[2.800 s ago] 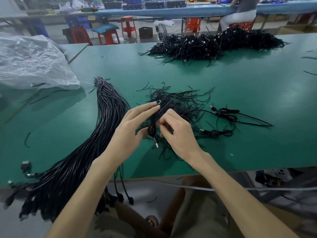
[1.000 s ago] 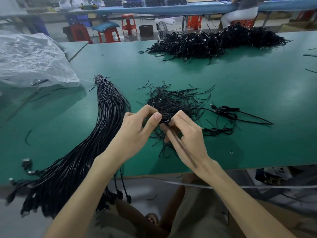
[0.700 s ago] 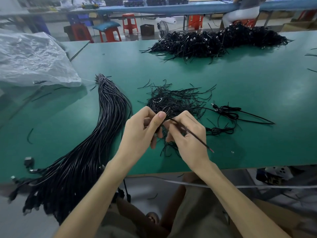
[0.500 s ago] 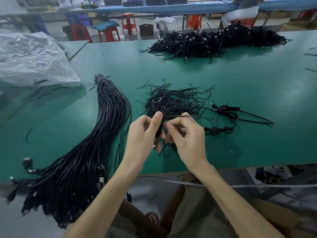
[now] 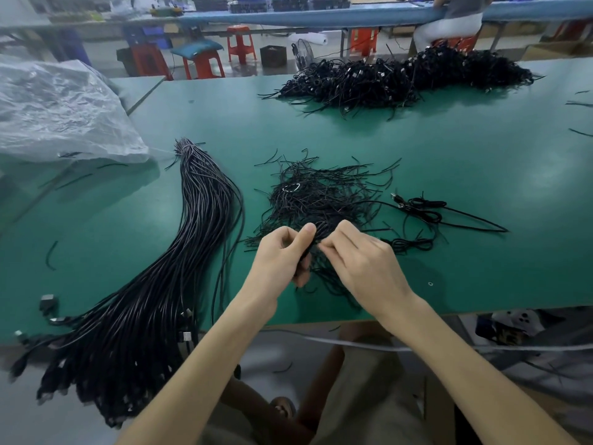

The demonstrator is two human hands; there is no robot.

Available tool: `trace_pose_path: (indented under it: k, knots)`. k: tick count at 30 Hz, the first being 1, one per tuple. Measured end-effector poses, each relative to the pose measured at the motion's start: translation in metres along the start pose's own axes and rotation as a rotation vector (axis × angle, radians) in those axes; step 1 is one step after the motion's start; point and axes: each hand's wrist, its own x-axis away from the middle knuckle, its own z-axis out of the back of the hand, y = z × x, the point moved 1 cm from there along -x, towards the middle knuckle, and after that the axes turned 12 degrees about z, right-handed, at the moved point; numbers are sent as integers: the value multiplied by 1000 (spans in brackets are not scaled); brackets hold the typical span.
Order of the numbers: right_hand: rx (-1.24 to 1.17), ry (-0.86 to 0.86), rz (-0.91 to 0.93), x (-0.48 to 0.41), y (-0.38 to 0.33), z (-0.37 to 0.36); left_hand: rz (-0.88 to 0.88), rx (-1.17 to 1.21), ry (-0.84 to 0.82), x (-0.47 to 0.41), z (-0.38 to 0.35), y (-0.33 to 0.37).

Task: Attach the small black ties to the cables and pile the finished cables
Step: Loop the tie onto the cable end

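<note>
Head view: plastic sheet (image 5: 64,110) near cable bundle (image 5: 195,239).

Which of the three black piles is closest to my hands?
The loose heap of short black ties, mid-table; left hand and right hand work at its near edge. The long cable bundle lies left, the coiled-cable pile far back.

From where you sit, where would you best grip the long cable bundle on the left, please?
Probably its narrow far end, from above: the cable bundle is gathered tight there, while the near end fans loose over the table edge.
</note>
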Motion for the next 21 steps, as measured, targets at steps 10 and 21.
trace_pose_path:
  k: [10, 21]
  knots:
    - [-58, -267, -111, -11, 1, 6, -71, -65, -139, -7, 22, -1]
    - [-148, -185, -663, 13, 86, 1, -7, -1143, 548, -24, 79, -11]
